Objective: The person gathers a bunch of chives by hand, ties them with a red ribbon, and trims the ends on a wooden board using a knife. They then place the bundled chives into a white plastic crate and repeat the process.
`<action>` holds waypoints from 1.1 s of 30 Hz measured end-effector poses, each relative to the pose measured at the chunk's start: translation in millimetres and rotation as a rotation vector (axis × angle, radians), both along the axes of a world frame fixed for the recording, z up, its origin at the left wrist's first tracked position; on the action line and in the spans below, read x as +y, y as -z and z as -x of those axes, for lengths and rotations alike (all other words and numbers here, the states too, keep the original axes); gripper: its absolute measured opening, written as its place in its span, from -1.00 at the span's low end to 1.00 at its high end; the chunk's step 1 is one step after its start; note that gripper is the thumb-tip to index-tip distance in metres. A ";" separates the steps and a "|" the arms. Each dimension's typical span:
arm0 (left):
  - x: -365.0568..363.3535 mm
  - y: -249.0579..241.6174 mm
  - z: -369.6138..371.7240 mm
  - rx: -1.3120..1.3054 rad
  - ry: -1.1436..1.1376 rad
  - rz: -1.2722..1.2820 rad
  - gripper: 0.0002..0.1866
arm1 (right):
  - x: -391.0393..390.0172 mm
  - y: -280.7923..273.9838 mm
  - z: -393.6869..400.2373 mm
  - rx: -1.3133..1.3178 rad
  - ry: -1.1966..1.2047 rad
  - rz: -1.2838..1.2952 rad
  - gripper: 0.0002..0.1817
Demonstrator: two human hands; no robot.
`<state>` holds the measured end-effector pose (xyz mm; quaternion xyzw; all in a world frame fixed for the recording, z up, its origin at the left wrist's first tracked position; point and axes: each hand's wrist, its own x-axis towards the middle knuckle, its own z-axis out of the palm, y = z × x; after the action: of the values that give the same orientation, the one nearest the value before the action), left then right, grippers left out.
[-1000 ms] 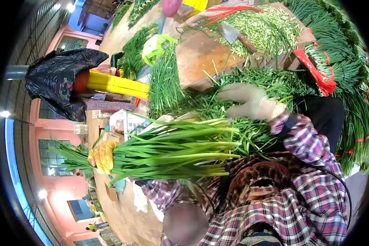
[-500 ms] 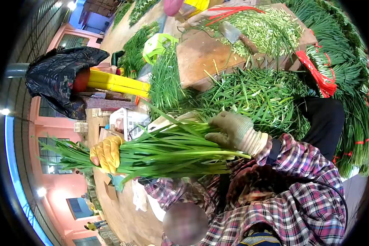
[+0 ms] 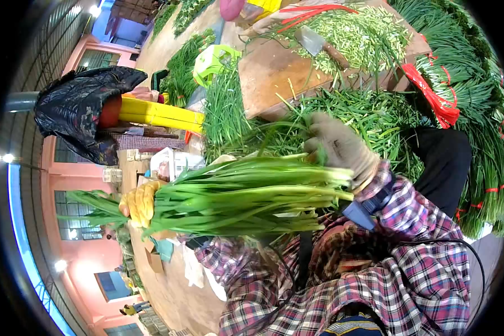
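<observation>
A bunch of garlic chives (image 3: 246,196) lies sideways across the view, its pale cut ends toward the right. My left hand (image 3: 140,205), in a yellow glove, is closed round the leafy part, and leaf tips stick out beyond it. Above the pale ends is my right hand (image 3: 341,147), in a grey-beige glove, somewhat blurred. Its fingers are curled, with a few loose green leaves at the fingertips. Beneath and beyond this hand spreads a heap of loose chive leaves (image 3: 364,120).
A wooden board (image 3: 274,73) carries a cleaver (image 3: 313,42) and chopped pale stems (image 3: 369,39). Red ties (image 3: 431,95) hang by its edge. Tied green bundles (image 3: 459,73) line the right side. A white basket (image 3: 176,162) and a lime-green stool (image 3: 215,61) stand beyond the bunch.
My right hand has moved up and right, off the side of the bunch, with loose leaves trailing. My left hand and the bunch have shifted slightly left.
</observation>
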<state>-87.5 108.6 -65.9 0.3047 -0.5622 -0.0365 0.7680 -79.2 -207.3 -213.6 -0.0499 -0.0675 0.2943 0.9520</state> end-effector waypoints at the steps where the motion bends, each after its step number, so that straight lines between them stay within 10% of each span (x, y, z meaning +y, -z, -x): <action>1: -0.1 -0.1 2.1 0.014 -0.034 0.014 -0.83 | -23.1 -20.3 -2.7 -0.229 -0.115 -0.043 -0.79; 7: 10.5 11.8 6.4 0.222 -0.429 0.147 -0.84 | -95.2 20.0 -18.6 -0.163 0.143 0.159 -0.82; 11: 17.5 37.1 14.8 0.407 -0.861 0.243 -0.85 | -75.4 23.0 -25.0 -1.152 -0.374 2.100 -0.58; 13: 19.6 46.0 15.8 0.339 -1.197 0.222 -0.86 | -65.6 23.2 -17.2 -0.904 0.217 1.754 -0.53; 14: 21.9 49.7 15.8 0.292 -1.333 0.197 -0.86 | -60.0 16.2 -22.4 -0.867 0.134 1.386 -0.48; 17: 16.6 37.6 22.4 0.606 -0.716 0.370 -0.89 | -27.5 -26.9 -11.3 -0.769 -0.198 0.973 -0.37; 19: 1.1 33.8 24.5 0.463 -1.407 0.138 -0.89 | 3.0 3.3 7.9 -0.758 -0.310 0.891 -0.35; 20: 30.3 31.7 25.7 0.650 -0.874 0.150 -0.90 | -2.7 -2.6 15.0 -0.791 -0.336 0.946 -0.37; 22: 40.9 36.1 29.9 0.589 -0.894 0.033 -0.88 | -0.3 7.5 3.8 -0.778 0.054 0.699 -0.53; 23: 5.4 29.4 32.7 0.565 -0.854 0.066 -0.90 | -20.2 -2.4 -18.0 -0.927 0.142 1.222 -0.65; 25: 8.6 36.6 23.9 0.584 -0.950 0.077 -0.87 | -14.3 -0.8 -40.6 -0.472 0.312 0.991 -0.67; 31: 9.6 64.0 18.4 0.513 -1.275 -0.012 -0.79 | -26.8 3.3 -28.6 -0.372 0.324 1.109 -0.69; 33: 21.6 63.4 12.0 0.697 -0.972 0.162 -0.79 | -17.5 11.1 -1.8 -0.547 0.329 1.157 -0.64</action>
<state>-99.5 130.3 -129.3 0.4373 -0.0745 0.2640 0.8564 -77.5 -224.8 -224.7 -0.6362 -0.1295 0.1107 0.7525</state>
